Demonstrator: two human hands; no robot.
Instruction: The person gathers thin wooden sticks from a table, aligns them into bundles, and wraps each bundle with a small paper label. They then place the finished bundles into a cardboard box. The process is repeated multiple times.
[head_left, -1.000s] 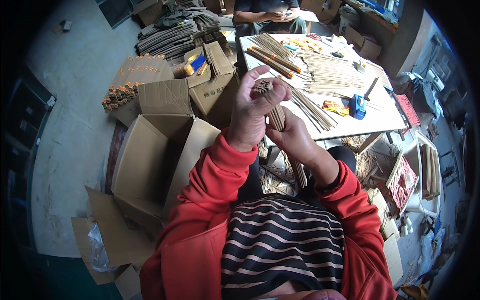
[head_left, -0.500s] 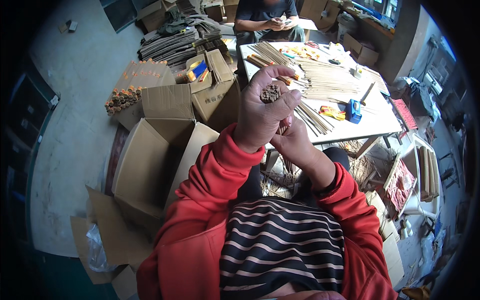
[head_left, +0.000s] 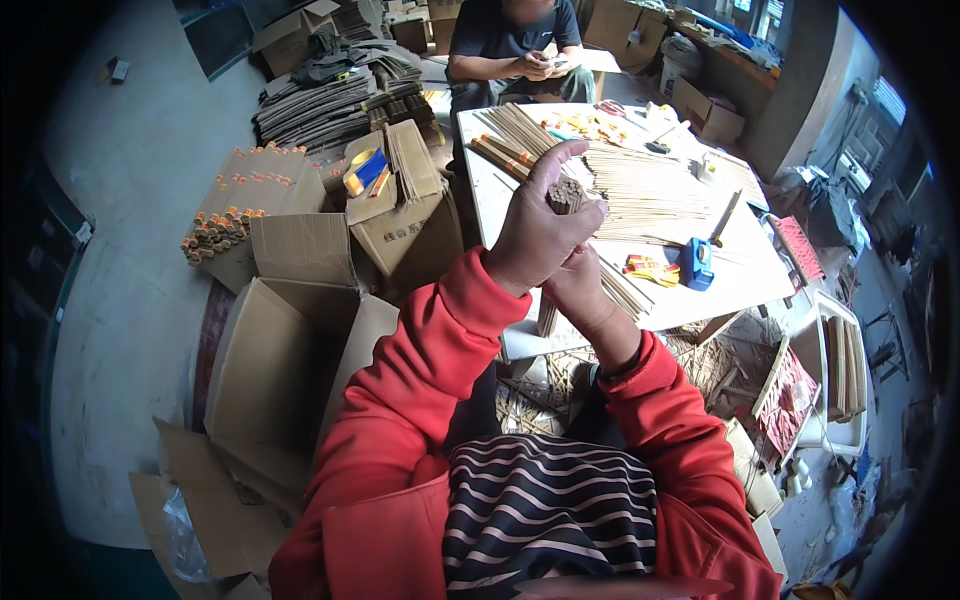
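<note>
- A bundle of sticks (head_left: pixel 567 194) is held in the air by both hands, in front of the body and over the near edge of the white surface (head_left: pixel 745 283).
- The upper end of the bundle is ringed by the left hand (head_left: pixel 527 238); the thumb and the index finger are curved around it, apart at their tips, and the stick ends are left exposed between them.
- The bundle appears to be gripped lower down by the right hand (head_left: pixel 580 292), whose fingers are mostly hidden, so how tightly they are closed cannot be told.
- The long axis is set steeply: the cut ends are turned up toward the head, and the lower end is seen below the hands, slanted slightly to the left.
- The upper end is therefore nearer to the left hand, while the right hand is placed below it and a little to the right.
- Loose sticks (head_left: pixel 643 200) are spread on the surface beyond the hands; near them, on the right, a yellow-and-red packet (head_left: pixel 652 270) is laid beside a blue holder (head_left: pixel 697 263).
- An open cardboard box (head_left: pixel 262 365) is placed on the left, well apart from both hands.
- Across the surface, a small object is held by a seated person (head_left: pixel 515 40).
</note>
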